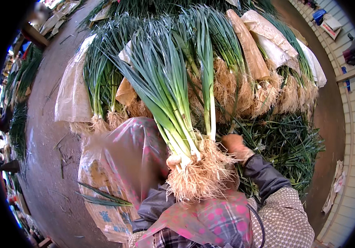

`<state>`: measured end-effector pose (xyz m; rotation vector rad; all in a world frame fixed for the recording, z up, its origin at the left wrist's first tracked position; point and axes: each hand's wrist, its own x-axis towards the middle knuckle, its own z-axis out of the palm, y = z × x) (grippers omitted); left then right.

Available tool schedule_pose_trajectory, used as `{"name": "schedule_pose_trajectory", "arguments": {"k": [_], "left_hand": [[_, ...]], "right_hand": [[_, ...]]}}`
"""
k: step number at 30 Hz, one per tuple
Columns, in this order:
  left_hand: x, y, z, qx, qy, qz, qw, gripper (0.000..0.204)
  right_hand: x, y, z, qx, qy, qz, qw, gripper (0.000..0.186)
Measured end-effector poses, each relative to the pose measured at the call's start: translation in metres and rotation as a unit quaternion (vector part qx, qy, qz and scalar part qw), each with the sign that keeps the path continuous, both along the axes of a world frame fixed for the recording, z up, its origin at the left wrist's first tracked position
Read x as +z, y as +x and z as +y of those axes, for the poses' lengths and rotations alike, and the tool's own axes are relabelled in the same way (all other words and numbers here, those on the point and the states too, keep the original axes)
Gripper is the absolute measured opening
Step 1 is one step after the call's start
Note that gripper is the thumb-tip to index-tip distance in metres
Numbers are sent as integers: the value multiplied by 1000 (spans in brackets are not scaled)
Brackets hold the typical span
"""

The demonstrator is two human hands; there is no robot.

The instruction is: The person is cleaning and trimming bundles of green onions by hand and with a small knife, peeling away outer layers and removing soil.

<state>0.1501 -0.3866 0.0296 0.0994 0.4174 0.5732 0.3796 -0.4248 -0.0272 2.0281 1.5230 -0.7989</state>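
Observation:
A bunch of leeks (171, 103) with long green leaves, white stalks and a thick tangle of pale roots stands before my body, leaves pointing away from me. My left hand (173, 160) grips it low, near the roots; a thumb tip shows at its left side and the roots cover the rest. To the right of the bunch is my right hand (234, 146), in an orange-tan glove, its fingers curled in by the stalks and loose leaves. What they close on is hidden. One thinner leek (207, 82) rises upright beside the main bunch.
More leek bunches (227, 78) line the far side, partly covered by tan and white sacks (268, 35). A heap of loose green leaves (285, 149) lies at my right. A printed sack (107, 206) and a dotted plastic sheet (132, 136) are at my left. Belongings hang on the right wall (351, 136).

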Motion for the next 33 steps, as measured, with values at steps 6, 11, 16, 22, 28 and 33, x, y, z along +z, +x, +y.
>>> {"name": "schedule_pose_trajectory", "arguments": {"k": [6, 11, 16, 22, 28, 33], "left_hand": [[0, 4, 0, -1, 1, -6, 1000, 45], [1, -2, 1, 17, 8, -1, 1000, 44], [4, 4, -1, 0, -6, -5, 1000, 44], [-3, -3, -1, 17, -12, 0, 1000, 43], [5, 9, -4, -1, -25, 1, 1000, 42], [-19, 22, -8, -24, 1, 27, 999, 33]], "right_hand": [[-8, 45, 6, -220, 214, 462, 832, 58], [60, -52, 54, -445, 174, 675, 563, 57], [-14, -25, 10, -79, 558, 194, 803, 20], [81, -27, -49, -437, 429, 529, 587, 31], [28, 81, -117, 10, 155, -7, 988, 23], [85, -9, 26, 41, 495, 34, 867, 17]]}}
